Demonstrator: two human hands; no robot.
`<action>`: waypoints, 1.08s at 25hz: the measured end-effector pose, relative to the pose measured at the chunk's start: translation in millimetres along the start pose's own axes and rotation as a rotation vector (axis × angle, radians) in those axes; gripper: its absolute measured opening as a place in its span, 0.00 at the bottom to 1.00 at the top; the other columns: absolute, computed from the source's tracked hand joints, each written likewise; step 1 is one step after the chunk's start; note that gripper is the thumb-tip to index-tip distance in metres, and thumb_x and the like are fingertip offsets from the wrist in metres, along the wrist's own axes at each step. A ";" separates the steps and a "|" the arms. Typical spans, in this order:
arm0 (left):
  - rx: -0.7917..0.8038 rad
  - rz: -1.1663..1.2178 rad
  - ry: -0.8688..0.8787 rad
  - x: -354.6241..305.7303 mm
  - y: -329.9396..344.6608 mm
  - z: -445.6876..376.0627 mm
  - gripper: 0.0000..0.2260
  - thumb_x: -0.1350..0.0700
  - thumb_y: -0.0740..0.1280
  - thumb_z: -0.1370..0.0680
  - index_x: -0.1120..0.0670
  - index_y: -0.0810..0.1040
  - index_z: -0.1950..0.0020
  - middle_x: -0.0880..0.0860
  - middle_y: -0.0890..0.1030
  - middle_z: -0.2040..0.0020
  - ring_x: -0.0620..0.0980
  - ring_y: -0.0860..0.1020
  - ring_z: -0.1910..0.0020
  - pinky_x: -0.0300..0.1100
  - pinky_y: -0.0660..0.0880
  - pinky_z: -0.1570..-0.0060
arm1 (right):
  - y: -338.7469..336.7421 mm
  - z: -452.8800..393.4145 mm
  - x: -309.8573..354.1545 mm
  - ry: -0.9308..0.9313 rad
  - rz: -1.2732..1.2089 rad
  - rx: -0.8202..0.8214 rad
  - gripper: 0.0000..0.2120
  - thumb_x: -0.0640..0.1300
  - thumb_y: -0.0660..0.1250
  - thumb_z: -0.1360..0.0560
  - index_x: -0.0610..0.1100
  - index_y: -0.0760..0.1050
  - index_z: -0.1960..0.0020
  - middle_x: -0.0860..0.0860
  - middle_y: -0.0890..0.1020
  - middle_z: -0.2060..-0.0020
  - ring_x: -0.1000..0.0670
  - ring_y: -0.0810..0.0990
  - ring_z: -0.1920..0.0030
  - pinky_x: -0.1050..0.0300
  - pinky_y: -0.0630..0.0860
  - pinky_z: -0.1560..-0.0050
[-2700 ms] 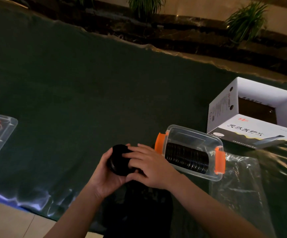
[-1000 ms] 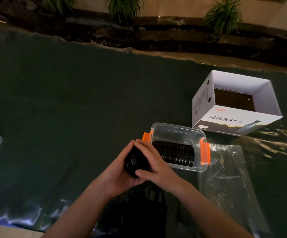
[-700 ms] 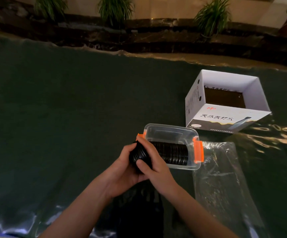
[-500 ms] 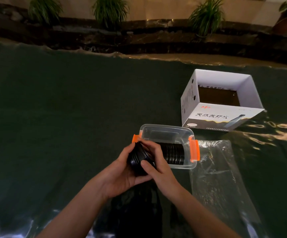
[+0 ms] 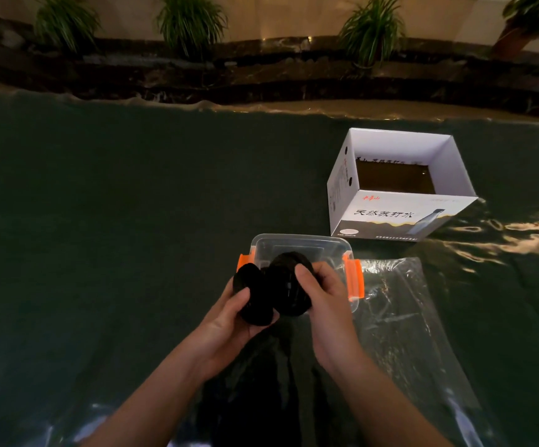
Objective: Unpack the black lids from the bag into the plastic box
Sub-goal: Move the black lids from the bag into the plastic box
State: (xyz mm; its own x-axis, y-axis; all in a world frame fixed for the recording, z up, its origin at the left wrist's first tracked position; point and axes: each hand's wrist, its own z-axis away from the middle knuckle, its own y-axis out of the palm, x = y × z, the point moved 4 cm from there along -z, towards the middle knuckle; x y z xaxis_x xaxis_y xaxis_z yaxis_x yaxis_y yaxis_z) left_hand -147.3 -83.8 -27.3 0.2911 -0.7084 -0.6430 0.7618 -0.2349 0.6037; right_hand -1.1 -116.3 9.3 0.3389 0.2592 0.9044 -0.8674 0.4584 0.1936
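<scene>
Dim indoor setup: dark green cloth (image 5: 132,221) under a clear film, planter ledge with grassy plants (image 5: 190,24) along the far edge at 12 o'clock. Both hands meet at frame centre over the near-left corner of the plastic box (image 5: 297,245), clear with orange latches (image 5: 355,279) at each end. Left hand (image 5: 229,321) is curled around a short stack of black lids (image 5: 255,298), thumb across its near face. Right hand (image 5: 323,304) clamps a second, fatter stack (image 5: 289,282), fingers wrapped over the top, already partly inside the box mouth. Stack axis runs roughly 9-to-3, parallel to the box's long side; box interior lies at about 1 o'clock from the grip, touching distance. Right hand is nearer, so I'd expect it to seat its stack first. Black bag (image 5: 261,382) lies at 6 o'clock between the forearms; an empty clear bag (image 5: 406,317) at 4 o'clock. White carton (image 5: 400,188) at 2 o'clock reads "天然苏打水" with small red characters above, illegible.
</scene>
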 end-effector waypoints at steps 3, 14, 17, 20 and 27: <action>-0.026 -0.247 0.171 -2.8 -1.1 0.5 0.36 0.54 0.77 0.33 0.45 0.66 0.28 0.54 0.74 0.33 0.53 0.75 0.35 0.44 0.75 0.44 | 4.7 -4.5 -1.0 0.195 -0.009 0.076 0.07 0.45 0.67 0.24 0.40 0.78 0.54 0.48 0.82 0.61 0.52 0.81 0.61 0.60 0.78 0.62; 0.051 -0.881 0.298 -6.8 -6.3 -1.1 0.39 0.59 0.78 0.32 0.45 0.61 0.27 0.37 0.71 0.34 0.43 0.69 0.31 0.40 0.69 0.34 | 10.4 -8.9 -6.1 0.442 -0.126 0.345 0.13 0.44 0.63 0.21 0.38 0.80 0.42 0.40 0.83 0.45 0.43 0.82 0.43 0.51 0.79 0.47; -0.041 -0.845 0.279 -9.0 -10.6 -2.7 0.37 0.50 0.78 0.34 0.41 0.63 0.30 0.34 0.73 0.38 0.41 0.72 0.35 0.44 0.72 0.35 | 10.1 -5.4 -8.2 0.387 -0.114 0.403 0.13 0.42 0.63 0.21 0.40 0.79 0.40 0.40 0.81 0.41 0.43 0.79 0.39 0.48 0.75 0.38; -0.098 -0.833 0.280 -5.1 -6.2 -1.4 0.39 0.44 0.77 0.35 0.38 0.61 0.29 0.35 0.73 0.36 0.40 0.72 0.34 0.41 0.71 0.36 | 10.2 -2.4 -11.0 0.346 -0.104 0.330 0.12 0.43 0.63 0.21 0.43 0.80 0.41 0.43 0.83 0.44 0.46 0.82 0.42 0.52 0.79 0.45; -0.176 -0.969 0.371 -6.2 -3.3 1.0 0.40 0.40 0.75 0.36 0.38 0.59 0.29 0.38 0.70 0.33 0.38 0.69 0.34 0.37 0.69 0.35 | 9.9 -2.6 -10.6 0.344 -0.162 0.283 0.12 0.42 0.61 0.20 0.36 0.77 0.42 0.38 0.81 0.44 0.42 0.82 0.44 0.51 0.81 0.51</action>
State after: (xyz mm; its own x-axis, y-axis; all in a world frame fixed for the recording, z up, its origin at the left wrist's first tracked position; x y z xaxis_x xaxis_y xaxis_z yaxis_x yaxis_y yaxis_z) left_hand -152.2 -79.3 -24.8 -0.3512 -0.0144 -0.9362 0.8285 -0.4705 -0.3036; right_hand -12.3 -112.3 0.7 0.5379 0.4919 0.6846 -0.8422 0.2790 0.4613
